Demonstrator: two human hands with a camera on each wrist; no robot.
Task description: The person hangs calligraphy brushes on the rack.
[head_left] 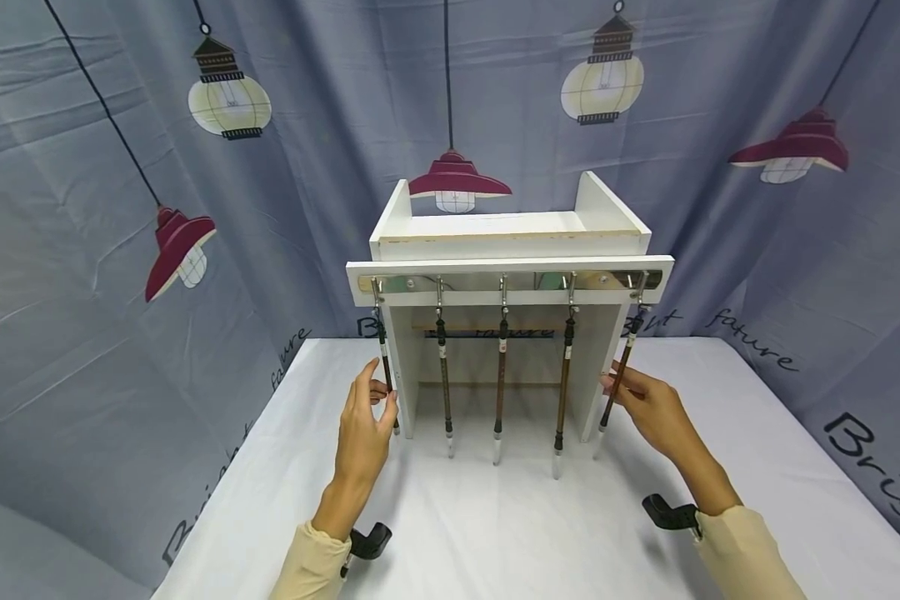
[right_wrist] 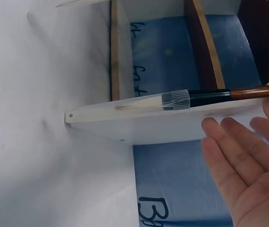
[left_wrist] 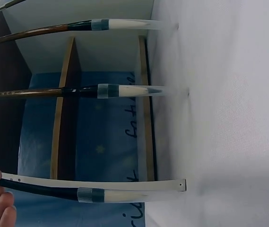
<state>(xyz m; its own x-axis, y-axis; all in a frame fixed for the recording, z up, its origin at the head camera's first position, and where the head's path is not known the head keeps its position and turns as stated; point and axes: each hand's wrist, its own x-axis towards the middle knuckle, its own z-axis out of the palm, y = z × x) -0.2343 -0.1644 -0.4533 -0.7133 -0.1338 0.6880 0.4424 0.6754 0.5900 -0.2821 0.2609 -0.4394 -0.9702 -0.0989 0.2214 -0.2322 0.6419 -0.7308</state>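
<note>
Five writing brushes with clear-capped tips hang by hooks from the front rail (head_left: 465, 298) of a white wooden rack. My left hand (head_left: 365, 425) is at the leftmost brush (left_wrist: 54, 190), holding its shaft between thumb and fingers; the grip shows only at the edge of the left wrist view. My right hand (head_left: 654, 412) pinches the rightmost brush (right_wrist: 210, 97) between thumb and index finger, the other fingers spread loosely. That brush slants, its tip toward the middle. Between the hands hang the left inner brush (head_left: 446, 383), the middle brush (head_left: 501, 375) and the right inner brush (head_left: 565, 383).
The rack has an open top shelf (head_left: 495, 223) and side panels (head_left: 606, 358) just behind the outer brushes. It stands on a white-covered table (head_left: 487, 533). A blue-grey curtain (head_left: 315, 167) printed with lamps hangs behind. Each wrist wears a black camera mount (head_left: 669, 512).
</note>
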